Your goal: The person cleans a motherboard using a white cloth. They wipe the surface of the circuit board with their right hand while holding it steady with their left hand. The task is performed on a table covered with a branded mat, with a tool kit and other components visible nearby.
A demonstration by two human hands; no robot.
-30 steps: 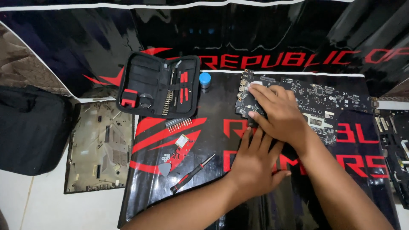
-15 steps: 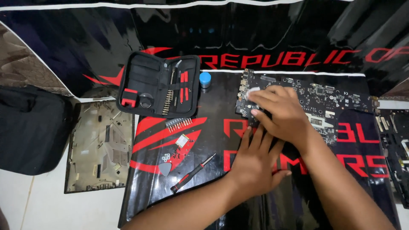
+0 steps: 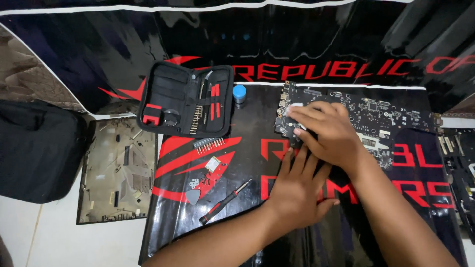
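A dark laptop circuit board lies on a black and red desk mat. My right hand rests on the board's left end, its fingers pressing a small white wipe against the board near the edge ports. My left hand lies flat on the mat just below the board with fingers spread, its fingertips at the board's lower edge, and it holds nothing.
An open black tool case sits left of the board, next to a small blue-capped bottle. A row of bits, a small card, a pick and a screwdriver lie on the mat. A laptop bottom cover and black bag lie far left.
My right hand has shifted slightly over the board's left end with the white wipe under its fingers. My left hand has stayed flat on the mat.
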